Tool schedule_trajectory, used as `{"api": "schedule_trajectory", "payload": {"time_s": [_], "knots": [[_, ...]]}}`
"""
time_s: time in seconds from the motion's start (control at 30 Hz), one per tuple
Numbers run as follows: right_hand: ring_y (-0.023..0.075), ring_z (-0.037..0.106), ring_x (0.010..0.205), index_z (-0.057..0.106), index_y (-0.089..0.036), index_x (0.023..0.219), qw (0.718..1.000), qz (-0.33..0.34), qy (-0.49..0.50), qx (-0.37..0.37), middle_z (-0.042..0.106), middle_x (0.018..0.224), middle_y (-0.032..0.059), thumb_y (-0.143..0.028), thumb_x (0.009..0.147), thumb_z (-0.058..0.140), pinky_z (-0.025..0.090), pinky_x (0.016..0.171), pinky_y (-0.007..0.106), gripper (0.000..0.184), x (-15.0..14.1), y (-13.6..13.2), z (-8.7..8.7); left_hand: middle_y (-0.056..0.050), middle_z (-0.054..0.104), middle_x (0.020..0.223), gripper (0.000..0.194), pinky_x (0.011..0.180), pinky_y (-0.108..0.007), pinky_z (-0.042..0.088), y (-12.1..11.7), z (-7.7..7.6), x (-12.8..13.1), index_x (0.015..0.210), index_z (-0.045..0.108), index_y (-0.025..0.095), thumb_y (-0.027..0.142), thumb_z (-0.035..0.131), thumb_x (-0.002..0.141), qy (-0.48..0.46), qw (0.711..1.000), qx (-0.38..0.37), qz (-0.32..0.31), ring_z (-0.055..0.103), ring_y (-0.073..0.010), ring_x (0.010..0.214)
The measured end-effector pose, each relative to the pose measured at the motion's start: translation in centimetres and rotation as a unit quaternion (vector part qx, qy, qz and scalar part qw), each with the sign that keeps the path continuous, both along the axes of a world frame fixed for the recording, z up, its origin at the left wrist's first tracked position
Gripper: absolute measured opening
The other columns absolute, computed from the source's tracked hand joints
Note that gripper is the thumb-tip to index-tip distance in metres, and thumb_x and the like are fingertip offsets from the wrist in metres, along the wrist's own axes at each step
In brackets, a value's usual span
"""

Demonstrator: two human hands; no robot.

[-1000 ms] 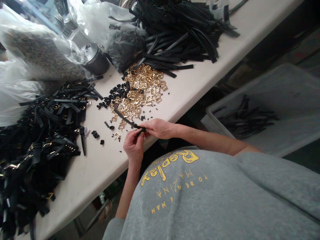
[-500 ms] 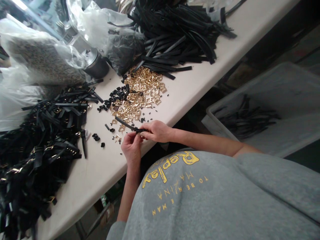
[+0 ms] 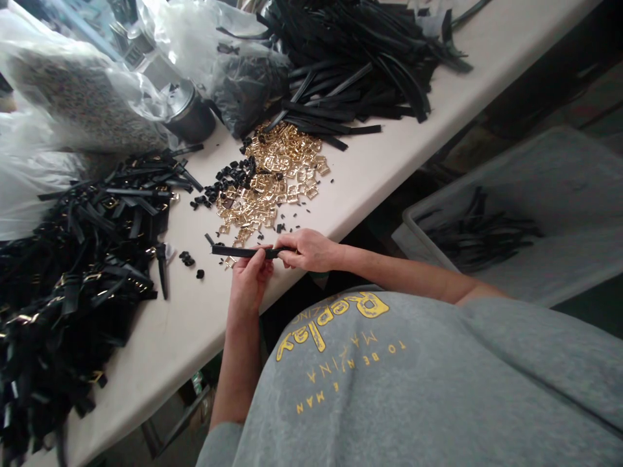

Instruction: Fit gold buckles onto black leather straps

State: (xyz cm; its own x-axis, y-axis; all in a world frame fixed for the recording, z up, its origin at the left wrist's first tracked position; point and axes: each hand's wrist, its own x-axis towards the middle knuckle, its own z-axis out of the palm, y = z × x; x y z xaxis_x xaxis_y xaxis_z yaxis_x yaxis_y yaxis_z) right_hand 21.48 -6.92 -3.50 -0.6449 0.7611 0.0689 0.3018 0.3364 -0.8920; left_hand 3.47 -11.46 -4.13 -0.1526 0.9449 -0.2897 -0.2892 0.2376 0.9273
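A short black strap [image 3: 233, 251] lies across both of my hands, just over the table's front edge. My left hand [image 3: 250, 275] pinches it near its middle, thumb on top, and its free end points left. My right hand [image 3: 309, 251] grips the other end; the fingers hide what is there. Just beyond my hands is a heap of gold buckles [image 3: 280, 168], with a cluster of small black loops [image 3: 231, 178] against its left side. A few more black loops [image 3: 186, 259] lie left of my left hand.
Straps with buckles [image 3: 97, 259] form a large pile at left. Loose black straps [image 3: 355, 65] are heaped at the back. Plastic bags [image 3: 73, 91] and a dark metal cup [image 3: 189, 117] stand behind. A pale bin [image 3: 559, 155] holding black strips sits below the table at right.
My left hand has shifted slightly left, its thumb now flat along the strap. The strap has turned from slanting up and away to nearly level. My right hand has barely moved.
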Motion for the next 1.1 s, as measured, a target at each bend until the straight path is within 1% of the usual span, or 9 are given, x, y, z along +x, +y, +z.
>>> {"api": "schedule_trajectory", "payload": {"time_s": [0.27,0.37,0.53,0.57,0.67,0.8,0.87,0.97,1.1], "knots": [[0.0108,0.058,0.065,0.068,-0.015,0.088,0.999,0.010,-0.042,-0.002,0.070,0.073,-0.0006,-0.012,0.089,0.056,0.035,0.064,0.022,0.013,-0.3,0.2,0.5,0.001,0.061,0.059,0.031,0.045,-0.017,0.040,0.1,0.6,-0.3,0.076,0.073,0.014,0.036,0.089,0.061,-0.068,0.997,-0.019,-0.032,0.051,-0.0057,0.047],[0.0120,0.059,0.067,0.069,-0.015,0.087,0.997,-0.007,-0.071,0.007,0.071,0.073,0.0004,-0.016,0.090,0.056,0.036,0.065,0.022,0.013,-0.5,0.1,0.7,0.002,0.062,0.061,0.030,0.046,-0.017,0.040,-0.1,0.1,0.1,0.079,0.072,0.014,0.033,0.089,0.063,-0.059,0.998,-0.007,-0.003,0.051,-0.0057,0.049],[0.0139,0.059,0.064,0.064,-0.017,0.080,0.994,-0.058,-0.087,0.027,0.070,0.070,0.0025,-0.022,0.091,0.050,0.038,0.063,0.025,0.019,-0.4,-0.9,0.6,0.002,0.062,0.058,0.025,0.049,-0.020,0.040,-1.1,-0.4,1.8,0.085,0.075,0.013,0.029,0.085,0.069,0.025,0.997,0.017,0.076,0.052,-0.0067,0.050],[0.0143,0.060,0.062,0.063,-0.017,0.079,0.995,-0.049,-0.075,0.037,0.070,0.070,0.0032,-0.024,0.092,0.047,0.040,0.062,0.025,0.022,-0.3,-0.9,0.3,0.002,0.061,0.057,0.027,0.049,-0.020,0.040,-1.1,-0.4,2.1,0.086,0.076,0.012,0.031,0.085,0.068,0.037,0.995,0.024,0.088,0.051,-0.0071,0.049],[0.0149,0.062,0.059,0.062,-0.020,0.075,0.997,-0.038,-0.029,0.054,0.068,0.065,0.0015,-0.032,0.091,0.046,0.043,0.059,0.025,0.026,-0.1,-0.3,-0.7,0.002,0.059,0.055,0.036,0.049,-0.022,0.038,-0.7,-0.5,2.4,0.090,0.078,0.012,0.040,0.083,0.067,0.053,0.996,0.011,0.070,0.047,-0.0069,0.048],[0.0166,0.066,0.058,0.068,-0.022,0.096,1.000,-0.024,0.005,0.016,0.069,0.065,0.0004,-0.039,0.090,0.048,0.051,0.058,0.026,0.027,-0.1,0.6,-1.4,0.001,0.062,0.060,0.046,0.049,-0.023,0.037,-0.4,-0.7,2.3,0.094,0.079,0.012,0.045,0.084,0.063,0.045,0.999,-0.001,0.028,0.047,-0.0072,0.048],[0.0177,0.068,0.059,0.068,-0.022,0.101,1.000,-0.013,0.015,0.000,0.071,0.067,0.0009,-0.042,0.090,0.049,0.054,0.058,0.027,0.029,0.0,0.7,-1.5,0.000,0.063,0.062,0.048,0.051,-0.024,0.038,-0.4,-0.8,2.2,0.095,0.079,0.012,0.047,0.084,0.062,0.043,0.999,0.001,0.018,0.048,-0.0078,0.050],[0.0186,0.069,0.058,0.068,-0.023,0.095,0.999,0.015,0.027,-0.009,0.071,0.066,0.0017,-0.045,0.090,0.050,0.056,0.057,0.027,0.029,0.4,1.0,-1.8,-0.002,0.065,0.065,0.050,0.052,-0.024,0.039,-0.5,-0.9,2.2,0.096,0.079,0.012,0.050,0.083,0.064,0.044,0.999,0.002,0.013,0.049,-0.0084,0.052],[0.0183,0.069,0.058,0.068,-0.024,0.086,0.999,0.039,0.028,-0.007,0.071,0.065,0.0017,-0.046,0.092,0.050,0.057,0.056,0.027,0.029,0.7,1.2,-2.2,-0.003,0.067,0.068,0.046,0.050,-0.024,0.038,-0.6,-1.0,2.4,0.095,0.079,0.013,0.051,0.079,0.069,0.057,0.998,0.021,0.034,0.048,-0.0079,0.050]]}}
